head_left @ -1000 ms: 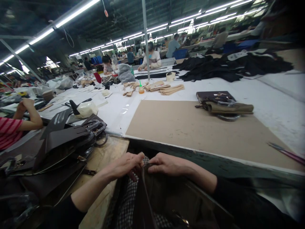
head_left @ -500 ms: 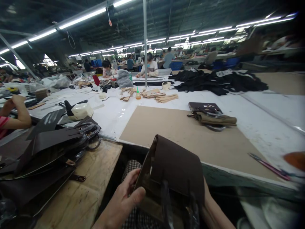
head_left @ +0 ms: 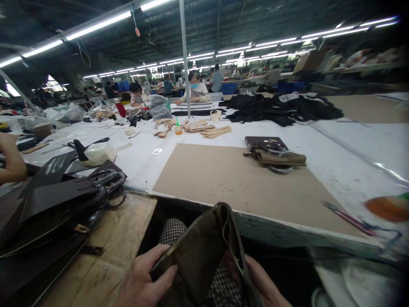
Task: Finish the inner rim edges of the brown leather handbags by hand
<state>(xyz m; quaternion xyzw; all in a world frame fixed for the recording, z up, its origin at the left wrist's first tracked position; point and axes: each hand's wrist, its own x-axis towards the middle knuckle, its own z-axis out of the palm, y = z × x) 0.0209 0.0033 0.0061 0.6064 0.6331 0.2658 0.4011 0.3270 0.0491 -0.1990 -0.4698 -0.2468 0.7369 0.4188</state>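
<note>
A dark brown bag piece (head_left: 198, 251) with an olive-brown lining is held over my lap, its inner side facing me. My left hand (head_left: 147, 273) grips its left edge, thumb on the near face and fingers behind. On the right side my right hand (head_left: 263, 281) holds the other edge, its fingertips partly hidden by the material. Beyond, on a beige sheet (head_left: 191, 170), lies another dark bag (head_left: 268, 147) with an olive part and plastic-wrapped handles.
Dark bag parts (head_left: 64, 196) are piled on a brown-covered surface (head_left: 128, 230) at left, near a person's arm (head_left: 11, 157). A pink-handled tool (head_left: 348, 218) lies right. Black fabric (head_left: 281, 108), beige strips (head_left: 215, 131) and a glue bottle (head_left: 178, 128) sit farther back.
The held piece has been turned and lowered, so its lining shows instead of the smooth brown outside. Both hands still hold it, and the view has shifted slightly.
</note>
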